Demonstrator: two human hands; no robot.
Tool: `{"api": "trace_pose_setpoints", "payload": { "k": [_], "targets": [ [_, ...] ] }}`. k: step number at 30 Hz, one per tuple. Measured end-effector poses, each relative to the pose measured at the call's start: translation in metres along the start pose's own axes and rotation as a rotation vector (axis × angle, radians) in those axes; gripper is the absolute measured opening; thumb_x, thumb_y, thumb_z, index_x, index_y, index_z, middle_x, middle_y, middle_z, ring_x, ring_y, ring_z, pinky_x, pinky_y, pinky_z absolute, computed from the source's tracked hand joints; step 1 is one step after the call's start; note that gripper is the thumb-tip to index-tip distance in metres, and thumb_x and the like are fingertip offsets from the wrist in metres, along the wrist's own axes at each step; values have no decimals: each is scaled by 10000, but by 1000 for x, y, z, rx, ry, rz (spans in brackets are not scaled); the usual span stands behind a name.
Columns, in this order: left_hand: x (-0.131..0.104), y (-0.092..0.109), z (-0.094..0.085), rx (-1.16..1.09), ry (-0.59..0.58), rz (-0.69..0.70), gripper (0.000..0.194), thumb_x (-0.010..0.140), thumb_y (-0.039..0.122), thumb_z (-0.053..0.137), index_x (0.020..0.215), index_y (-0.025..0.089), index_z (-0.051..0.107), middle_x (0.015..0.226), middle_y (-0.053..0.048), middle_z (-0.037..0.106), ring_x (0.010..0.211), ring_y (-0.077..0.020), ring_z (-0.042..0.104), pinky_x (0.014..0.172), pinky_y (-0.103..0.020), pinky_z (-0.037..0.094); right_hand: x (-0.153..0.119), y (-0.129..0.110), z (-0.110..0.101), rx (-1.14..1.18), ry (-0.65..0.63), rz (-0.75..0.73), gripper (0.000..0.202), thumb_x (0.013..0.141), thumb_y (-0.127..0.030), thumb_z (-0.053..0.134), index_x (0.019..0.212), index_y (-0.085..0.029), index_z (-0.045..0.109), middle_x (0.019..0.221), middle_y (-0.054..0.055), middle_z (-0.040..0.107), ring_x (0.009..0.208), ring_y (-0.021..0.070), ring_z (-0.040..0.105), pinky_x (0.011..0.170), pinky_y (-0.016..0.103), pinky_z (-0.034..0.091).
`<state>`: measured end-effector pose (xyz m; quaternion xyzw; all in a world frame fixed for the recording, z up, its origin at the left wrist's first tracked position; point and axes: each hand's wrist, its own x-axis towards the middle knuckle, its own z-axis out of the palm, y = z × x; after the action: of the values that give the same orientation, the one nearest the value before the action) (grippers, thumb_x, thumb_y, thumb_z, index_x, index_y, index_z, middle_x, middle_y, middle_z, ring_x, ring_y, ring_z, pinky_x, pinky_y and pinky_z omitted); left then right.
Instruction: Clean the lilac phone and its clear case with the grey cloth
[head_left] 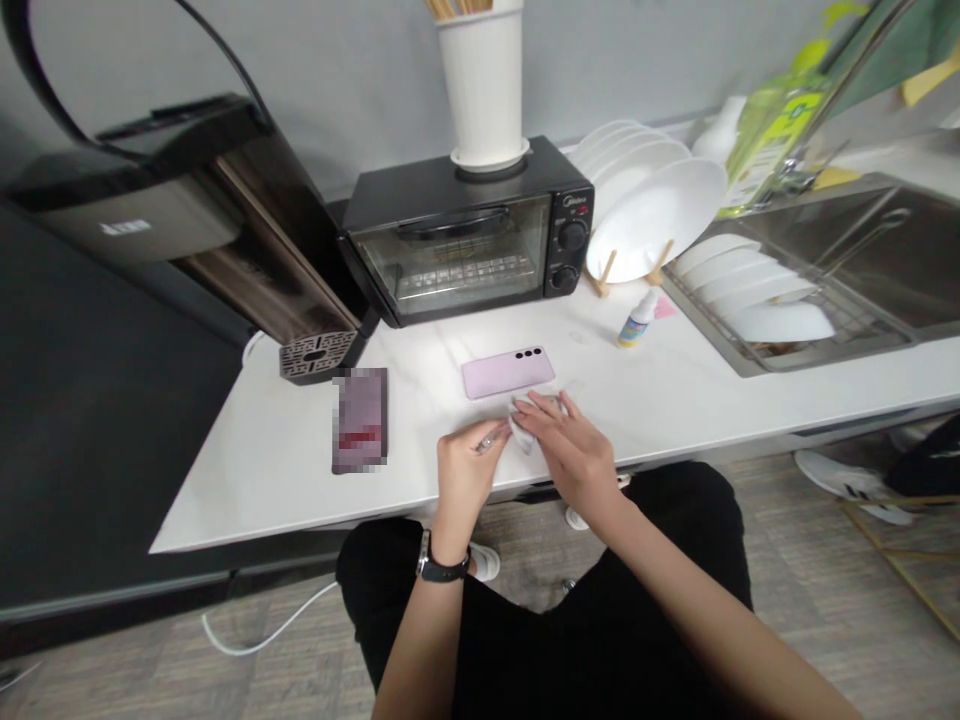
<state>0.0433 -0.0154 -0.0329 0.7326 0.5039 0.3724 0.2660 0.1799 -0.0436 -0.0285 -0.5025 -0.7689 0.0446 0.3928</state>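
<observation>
One white counter [270, 490] spans the view, with a dark machine [262, 250] at its left end; the machine's pale front label is too blurred to read. Next in size is the black oven [472, 255], marked "Midea" above its knobs. White plates [656, 220] stand in a rack beside it, near a green bottle [772, 135] whose label is not legible.

At the front edge are two hands. The left hand [465, 455] has its fingertips together, pinching the edge of a white cloth [521, 436]. The right hand [581, 450] lies with its fingers spread over the cloth; whether its grip is clamped there, I cannot tell.

Smaller again, the lilac phone [508, 373] lies camera side up just beyond the cloth, and the spray bottle [636, 322] stands upright to its right, its print too small to read.

The step in hand looks like handling the cloth with both hands; any move from here calls for a light hold on it.
</observation>
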Motion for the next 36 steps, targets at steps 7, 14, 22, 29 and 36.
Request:
{"api": "trace_pose_setpoints", "payload": {
  "k": [7,14,22,29,36],
  "targets": [
    [-2,-9,-6,56,-17,24,167,649,152,403,503,145,484,507,7,509,485,-84,436,452,-195,324,-1,-20,19,8,-85,-186,371,745,-130,332,1098,-242,320,1130,-30,367,1052,151,295,922,347,245],
    [0,-3,-2,26,-38,24,157,677,179,406,685,145,559,629,4,576,601,-101,514,560,-196,400,-3,6,-3,-26,-70,-88,371,742,-114,326,1080,-267,345,1109,-27,395,1053,146,293,911,349,251],
    [1,2,1,-117,-14,-40,207,664,240,458,832,183,566,837,-15,600,775,-151,543,709,-262,444,-2,36,-31,-89,-8,86,331,747,-92,307,1043,-210,396,1112,1,400,1075,134,251,924,351,203],
    [1,2,3,-95,-42,-7,207,679,228,440,843,180,557,849,-7,596,780,-132,540,715,-246,443,-1,27,-22,-58,81,157,334,747,-76,281,1039,-183,402,1117,21,394,1080,142,239,916,356,215],
    [1,0,-1,-21,-43,35,168,681,188,405,717,148,565,671,-3,596,611,-111,528,585,-208,415,0,-7,4,-26,28,70,407,730,-87,299,1091,-273,330,1128,-32,366,1069,163,257,914,375,247]
  ]
}}
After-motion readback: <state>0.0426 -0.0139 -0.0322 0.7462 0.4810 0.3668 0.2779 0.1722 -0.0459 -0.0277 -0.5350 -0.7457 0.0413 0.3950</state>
